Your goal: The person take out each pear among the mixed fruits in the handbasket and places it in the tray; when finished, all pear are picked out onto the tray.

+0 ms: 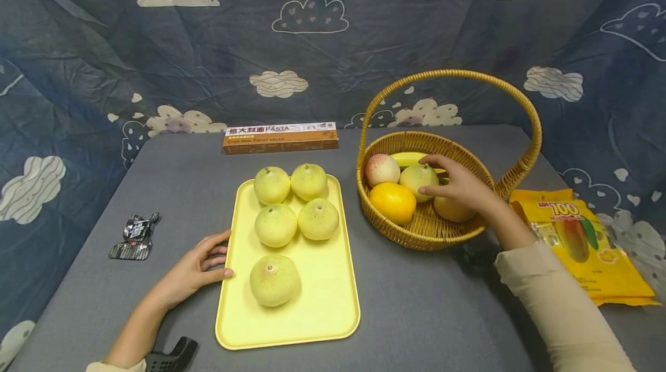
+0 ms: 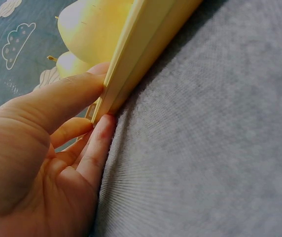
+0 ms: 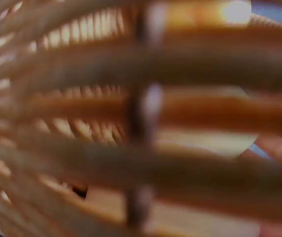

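In the head view my right hand [image 1: 452, 186] reaches into a wicker basket [image 1: 406, 239], thumb and fingers around a pale green pear [image 1: 418, 180]. A pinkish peach [image 1: 382, 170], an orange-yellow fruit [image 1: 392, 203], a banana [image 1: 407, 158] and a brownish round fruit [image 1: 452, 209] lie about it. The basket's weave fills the right wrist view, hiding most of that grip. My left hand [image 1: 195, 265] holds the left edge of a yellow tray [image 1: 322, 314]; in the left wrist view the thumb [image 2: 74, 96] is at the rim, fingers against the outer side. Several pears [image 1: 274, 280] sit on the tray.
A pasta box [image 1: 281, 139] lies behind the tray. Dark wrapped candies [image 1: 135, 236] lie at the left, and a yellow mango snack bag [image 1: 583, 245] at the right, beside my forearm. The basket's tall handle [image 1: 452, 74] arches above the fruit.
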A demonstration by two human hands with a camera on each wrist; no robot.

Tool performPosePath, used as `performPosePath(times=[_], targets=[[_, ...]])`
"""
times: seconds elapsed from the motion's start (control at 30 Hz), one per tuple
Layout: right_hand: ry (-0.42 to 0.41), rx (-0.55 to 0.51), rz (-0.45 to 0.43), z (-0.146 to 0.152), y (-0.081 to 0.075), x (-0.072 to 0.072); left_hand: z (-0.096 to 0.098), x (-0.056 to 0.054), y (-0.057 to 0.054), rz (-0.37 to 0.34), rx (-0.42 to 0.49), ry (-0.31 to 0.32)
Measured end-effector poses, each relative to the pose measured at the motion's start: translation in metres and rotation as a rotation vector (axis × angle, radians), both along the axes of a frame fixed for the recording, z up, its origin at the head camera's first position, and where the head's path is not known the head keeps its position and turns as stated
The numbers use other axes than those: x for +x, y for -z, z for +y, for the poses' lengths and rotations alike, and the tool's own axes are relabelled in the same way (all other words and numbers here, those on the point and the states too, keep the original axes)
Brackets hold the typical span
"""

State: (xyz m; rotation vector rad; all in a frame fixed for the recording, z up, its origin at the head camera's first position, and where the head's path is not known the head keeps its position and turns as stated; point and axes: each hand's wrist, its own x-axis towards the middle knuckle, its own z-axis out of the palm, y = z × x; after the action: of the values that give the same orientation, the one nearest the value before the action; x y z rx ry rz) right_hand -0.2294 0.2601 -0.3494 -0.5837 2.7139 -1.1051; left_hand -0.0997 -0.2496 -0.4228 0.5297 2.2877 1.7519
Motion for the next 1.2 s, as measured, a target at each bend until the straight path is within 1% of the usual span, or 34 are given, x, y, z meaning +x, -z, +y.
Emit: performPosePath(times=[0.1, 0.23, 0.5, 0.6, 0.67, 0.77, 0.93, 1.1, 1.2], targets=[[-0.009, 0.055, 0.002, 0.002, 0.001, -0.004, 0.0, 0.0, 0.0, 0.006, 0.003, 0.002], [-0.024, 0.081, -0.01, 0.003, 0.003, -0.009, 0.0, 0.0, 0.0, 0.011, 0.003, 0.002], [-0.031, 0.158, -0.032, 0.001, 0.001, -0.009, -0.001, 0.0, 0.001, 0.012, -0.003, -0.004], [-0.03, 0.185, -0.004, 0.0, 0.002, -0.009, -0.001, 0.0, 0.001, 0.011, -0.004, -0.004], [-0.008, 0.185, 0.025, -0.001, 0.003, -0.009, -0.001, -0.001, 0.002, 0.012, -0.004, -0.004], [0.033, 0.168, 0.069, -0.001, 0.005, -0.009, -0.002, -0.002, 0.003, 0.01, -0.004, -0.007], [0.089, 0.072, 0.121, -0.001, 0.005, -0.004, -0.003, -0.002, 0.004, -0.002, -0.007, -0.01], [0.142, -0.05, 0.194, -0.005, -0.004, 0.006, -0.003, -0.002, 0.004, -0.003, -0.012, -0.007], [0.145, -0.095, 0.254, -0.01, -0.014, 0.015, -0.002, -0.001, 0.002, -0.015, -0.014, -0.009]])
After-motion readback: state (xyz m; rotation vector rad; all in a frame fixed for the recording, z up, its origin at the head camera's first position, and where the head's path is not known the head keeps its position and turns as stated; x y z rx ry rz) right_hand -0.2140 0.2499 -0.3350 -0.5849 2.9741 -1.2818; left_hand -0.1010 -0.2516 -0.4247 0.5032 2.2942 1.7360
